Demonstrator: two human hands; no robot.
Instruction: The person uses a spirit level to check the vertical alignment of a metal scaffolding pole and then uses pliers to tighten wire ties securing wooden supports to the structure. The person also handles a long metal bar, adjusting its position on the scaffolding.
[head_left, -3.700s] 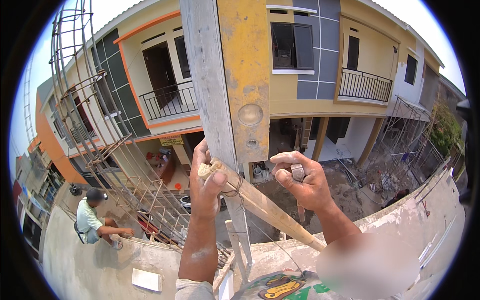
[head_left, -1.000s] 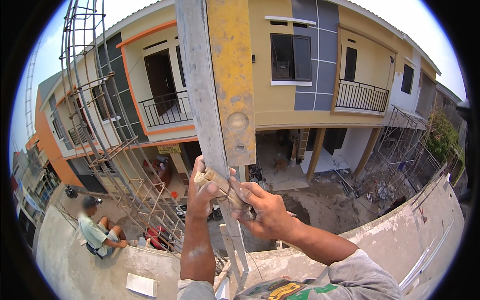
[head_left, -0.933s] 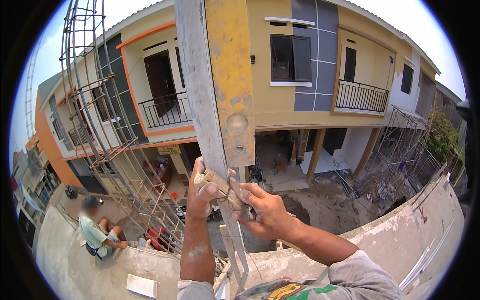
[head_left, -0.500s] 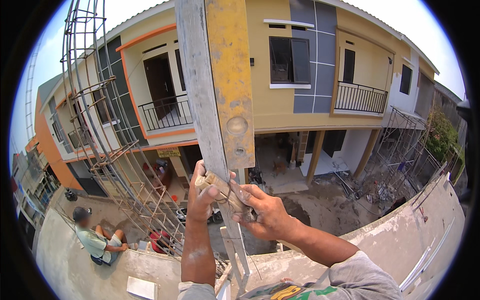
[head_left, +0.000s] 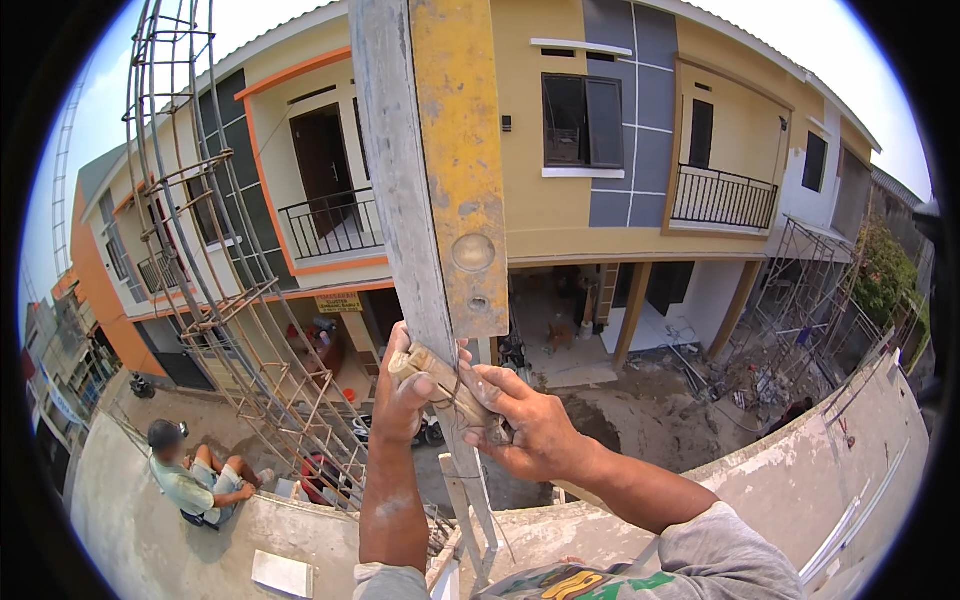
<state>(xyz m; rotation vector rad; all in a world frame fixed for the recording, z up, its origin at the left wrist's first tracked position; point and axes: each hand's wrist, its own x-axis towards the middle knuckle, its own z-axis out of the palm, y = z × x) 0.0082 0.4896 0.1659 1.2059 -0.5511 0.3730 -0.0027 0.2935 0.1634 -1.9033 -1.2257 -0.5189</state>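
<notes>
An upright grey wooden post (head_left: 395, 190) rises in front of me with a worn yellow spirit level (head_left: 460, 150) pressed flat against its right side. My left hand (head_left: 405, 395) wraps around the post and the top end of a short wooden stick (head_left: 445, 385). My right hand (head_left: 530, 430) is closed around the lower end of that stick, just right of the post. A thin string or wire runs by the stick and down past the post.
A rusty rebar column cage (head_left: 215, 280) leans at the left. A person (head_left: 195, 480) sits on the concrete slab (head_left: 130, 530) at lower left. A concrete parapet (head_left: 800, 470) runs at lower right. Yellow and grey houses stand across a dirt street.
My right hand came off the long sloping stick and closed in next to my left hand at the post. The seated person shifted slightly on the slab.
</notes>
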